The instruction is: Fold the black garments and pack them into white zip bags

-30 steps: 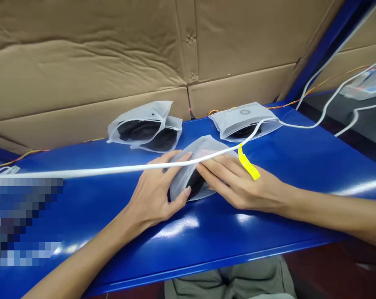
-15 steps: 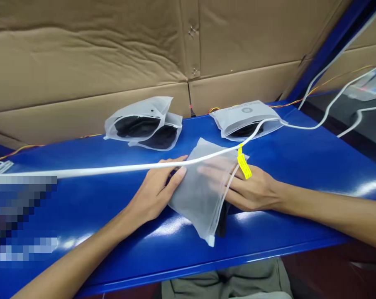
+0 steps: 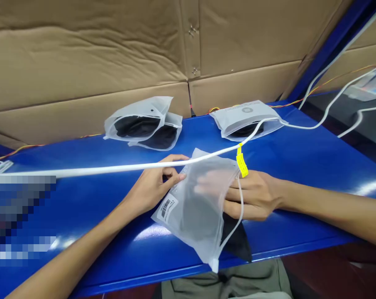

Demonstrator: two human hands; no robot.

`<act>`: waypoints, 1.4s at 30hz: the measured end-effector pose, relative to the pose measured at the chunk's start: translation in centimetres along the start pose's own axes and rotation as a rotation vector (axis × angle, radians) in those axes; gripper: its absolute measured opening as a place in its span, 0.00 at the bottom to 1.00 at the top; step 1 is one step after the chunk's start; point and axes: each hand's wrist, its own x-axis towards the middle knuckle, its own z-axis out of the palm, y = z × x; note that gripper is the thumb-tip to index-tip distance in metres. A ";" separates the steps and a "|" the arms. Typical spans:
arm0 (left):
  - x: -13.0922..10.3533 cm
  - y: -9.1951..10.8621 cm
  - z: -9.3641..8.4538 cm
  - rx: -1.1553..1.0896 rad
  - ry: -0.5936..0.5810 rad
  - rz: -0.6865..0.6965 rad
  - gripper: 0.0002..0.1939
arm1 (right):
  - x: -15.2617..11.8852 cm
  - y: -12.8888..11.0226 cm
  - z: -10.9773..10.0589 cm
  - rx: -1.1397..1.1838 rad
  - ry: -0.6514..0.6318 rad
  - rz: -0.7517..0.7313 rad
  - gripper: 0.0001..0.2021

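A frosted zip bag (image 3: 200,216) with a barcode label lies near the table's front edge, its mouth facing right. My left hand (image 3: 158,180) pinches the bag's upper left edge between thumb and fingers. The fingers of my right hand (image 3: 253,193) reach through the mouth into the bag and show blurred through the plastic. Black fabric (image 3: 238,238) sticks out of the mouth below my right hand; more dark material shows inside. Whether my right fingers grip the fabric is hidden.
Two frosted bags with black contents (image 3: 138,124) stand at the back left, another (image 3: 247,120) at the back right. A white cable (image 3: 91,170) with a yellow tag (image 3: 242,164) crosses above the blue table (image 3: 113,257). Cardboard (image 3: 88,54) lines the back.
The bag has shifted down and left, and its barcode label now shows. Its mouth has opened wider, and more black fabric hangs out at the lower right.
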 end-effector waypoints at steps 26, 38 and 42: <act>-0.6 0.0 -2.9 0.236 -0.091 0.069 0.26 | 0.2 0.3 -1.2 0.220 0.308 -0.160 0.12; -0.7 -1.5 -2.6 0.799 0.392 0.188 0.27 | 0.0 0.8 -1.9 0.061 0.168 -0.092 0.09; -0.9 -0.6 -0.6 0.711 0.104 0.469 0.33 | 0.0 1.0 -2.0 0.061 0.198 -0.082 0.11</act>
